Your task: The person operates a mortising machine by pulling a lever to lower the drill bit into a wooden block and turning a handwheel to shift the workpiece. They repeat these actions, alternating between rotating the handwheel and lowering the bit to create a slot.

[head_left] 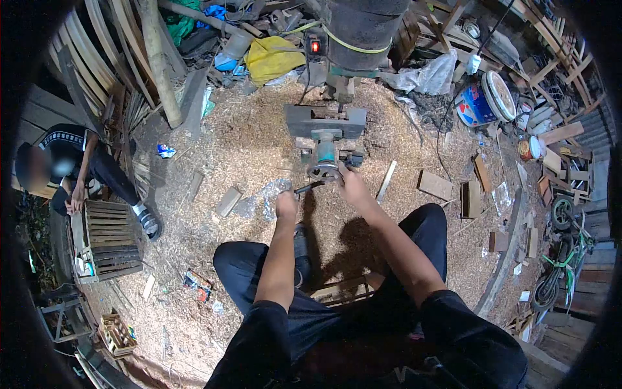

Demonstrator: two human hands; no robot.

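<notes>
My left hand [287, 205] is closed around one end of a dark, slim rod-like tool [308, 187]. The tool slants up to the right, toward the round rim of a bench machine. Ahead of me stands that machine [326, 150], with a teal cylindrical body and a ring-shaped front [322, 171] facing me. My right hand [353, 188] is at the right side of the ring, fingers curled in. Whether it grips the rim or the tool's far end is hidden. A dark metal block [298, 122] sits behind the teal body.
Wood shavings cover the ground [246, 129]. Wooden blocks [435, 185] lie to the right, another block [228, 201] to the left. A person [97, 162] sits at the left beside a slatted crate [113, 236]. Paint buckets [478, 107] and a small green bicycle [562, 259] are at the right.
</notes>
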